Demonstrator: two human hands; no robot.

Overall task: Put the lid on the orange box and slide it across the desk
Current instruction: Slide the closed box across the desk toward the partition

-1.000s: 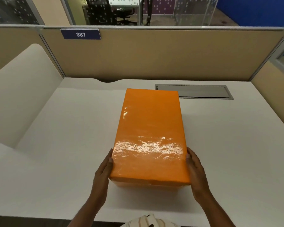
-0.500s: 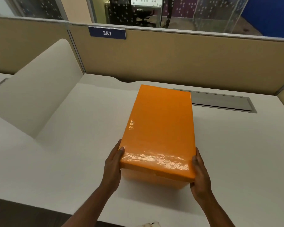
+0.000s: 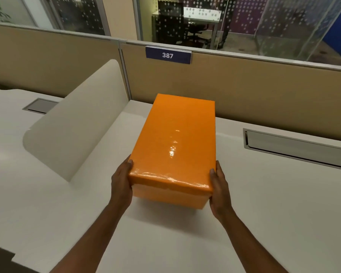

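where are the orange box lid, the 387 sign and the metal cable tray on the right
orange box lid (image 3: 175, 138), head view, middle of its glossy top face
387 sign (image 3: 168, 55), head view, on the white digits
metal cable tray (image 3: 295, 148), head view, middle of its grey flap

The box is set on the desk, with the lid on top of it. The left hand is pressed to its left side and the right hand to its right side, at the near end. A divider is stood to the left, a slot is sunk in the desk to the right, and a wall panel with a number sign is behind.
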